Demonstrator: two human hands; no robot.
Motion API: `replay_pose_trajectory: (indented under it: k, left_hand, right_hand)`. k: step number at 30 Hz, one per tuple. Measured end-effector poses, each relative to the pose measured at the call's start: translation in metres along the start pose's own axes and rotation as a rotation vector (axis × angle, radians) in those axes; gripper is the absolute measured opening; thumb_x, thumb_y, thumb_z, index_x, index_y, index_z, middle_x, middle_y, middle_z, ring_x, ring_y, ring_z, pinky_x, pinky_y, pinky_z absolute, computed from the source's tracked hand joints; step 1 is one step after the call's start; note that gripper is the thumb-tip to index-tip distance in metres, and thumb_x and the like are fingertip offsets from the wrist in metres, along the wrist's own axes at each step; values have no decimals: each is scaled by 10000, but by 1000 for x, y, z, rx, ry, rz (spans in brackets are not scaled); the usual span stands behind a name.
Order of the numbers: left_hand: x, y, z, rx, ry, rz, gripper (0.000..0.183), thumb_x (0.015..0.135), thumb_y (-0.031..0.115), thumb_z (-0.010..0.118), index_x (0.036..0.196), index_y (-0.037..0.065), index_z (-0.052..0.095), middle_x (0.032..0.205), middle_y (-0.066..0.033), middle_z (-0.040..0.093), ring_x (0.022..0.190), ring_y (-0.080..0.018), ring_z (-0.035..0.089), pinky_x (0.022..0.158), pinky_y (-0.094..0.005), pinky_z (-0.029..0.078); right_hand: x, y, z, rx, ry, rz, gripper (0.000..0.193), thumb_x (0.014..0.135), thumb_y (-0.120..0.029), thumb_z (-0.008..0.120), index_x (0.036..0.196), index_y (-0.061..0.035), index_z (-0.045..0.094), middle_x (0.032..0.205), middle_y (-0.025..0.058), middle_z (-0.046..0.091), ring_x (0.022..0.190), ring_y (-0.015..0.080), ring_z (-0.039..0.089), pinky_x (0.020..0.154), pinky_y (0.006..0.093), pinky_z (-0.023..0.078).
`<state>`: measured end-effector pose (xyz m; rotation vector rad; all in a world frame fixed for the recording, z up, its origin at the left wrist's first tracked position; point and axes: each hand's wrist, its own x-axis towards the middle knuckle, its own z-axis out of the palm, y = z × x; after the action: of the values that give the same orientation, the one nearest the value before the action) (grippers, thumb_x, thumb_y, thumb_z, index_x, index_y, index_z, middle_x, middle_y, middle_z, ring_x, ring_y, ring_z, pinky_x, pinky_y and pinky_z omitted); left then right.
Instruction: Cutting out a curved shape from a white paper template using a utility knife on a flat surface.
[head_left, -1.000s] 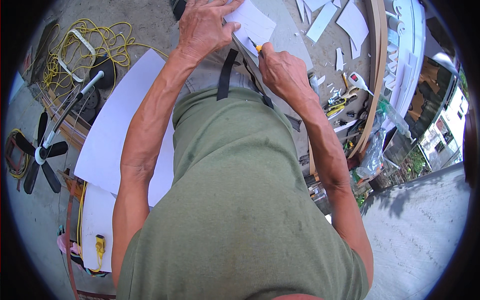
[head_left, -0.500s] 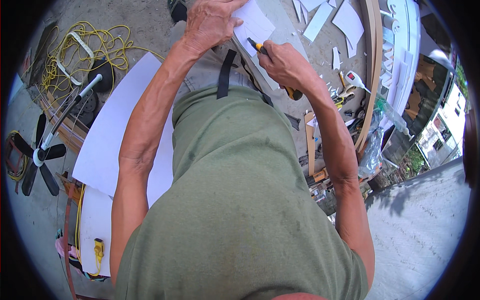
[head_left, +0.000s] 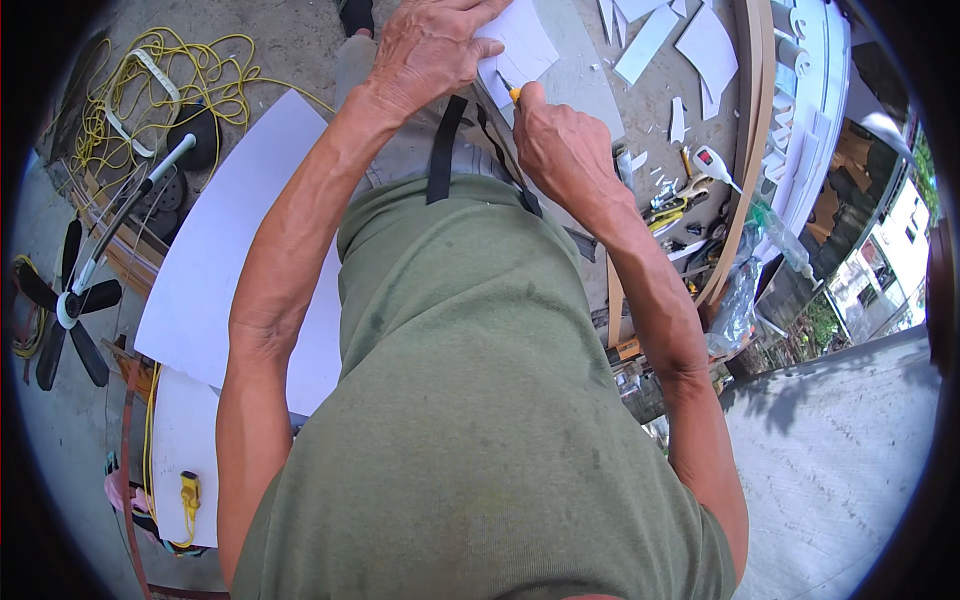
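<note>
My right hand (head_left: 565, 145) is closed around a yellow-and-black utility knife (head_left: 515, 93). The knife's dark front end points up and left, with its tip at the white sheet (head_left: 525, 45); most of the handle is hidden in my fist. My left hand (head_left: 432, 50) rests at the sheet's left side, thumb stretched out over its edge and apart from the fingers, which run to the top of the picture. Thin lines show on the sheet. Under it lies a long pale grey board (head_left: 585, 85).
White offcuts (head_left: 710, 45) lie on the floor beyond the board. Farther right are a white glue gun (head_left: 712, 163), hand tools and curved brown strips (head_left: 757, 100). To the left are a large white panel (head_left: 235, 230), a tangled yellow cord (head_left: 225, 75) and a black-bladed fan (head_left: 70, 305).
My right hand has turned and moved slightly up and left, hiding more of the knife handle. My left hand stays at the sheet. The whole view has shifted a little.
</note>
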<state>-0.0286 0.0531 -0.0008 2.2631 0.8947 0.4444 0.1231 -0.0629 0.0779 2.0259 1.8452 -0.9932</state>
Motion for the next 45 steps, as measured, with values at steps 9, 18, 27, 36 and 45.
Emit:
replay_pose_trajectory:
  k: [9,18,27,36,45]
  left_hand:
    - [1,8,0,43,-17,-54,679,766,180,760,1415,50,610,1581,-138,473,1535,-406,284,1236,-613,211]
    - [5,13,0,66,-50,-102,657,763,142,734,1402,43,621,1578,-128,481,1539,-411,271,1229,-647,191]
    - [8,16,-3,73,-89,-121,639,772,135,729,1397,43,627,1589,-122,468,1542,-415,260,1227,-652,188]
    - [7,10,-5,59,-120,-110,657,783,173,741,1412,36,610,1602,-130,447,1544,-422,254,1230,-646,182]
    - [8,12,-8,22,-120,-103,702,749,174,786,1414,34,606,1607,-138,438,1541,-432,259,1227,-641,199]
  right_hand:
    - [2,4,-3,-3,2,-52,100,908,-65,573,921,27,536,715,251,691,657,403,716,574,484,546]
    - [6,13,-9,-10,-9,-140,107,902,-68,587,938,21,540,731,222,695,647,377,720,561,468,545]
    - [3,22,-14,-16,-39,-165,109,894,-67,603,939,17,549,726,200,692,624,348,717,538,439,539]
    - [7,28,-18,-265,40,-290,198,881,-85,635,1016,40,565,710,145,666,612,262,709,512,364,528]
    - [10,35,-24,-232,20,-345,163,904,-83,632,974,40,550,707,169,674,625,296,718,518,392,538]
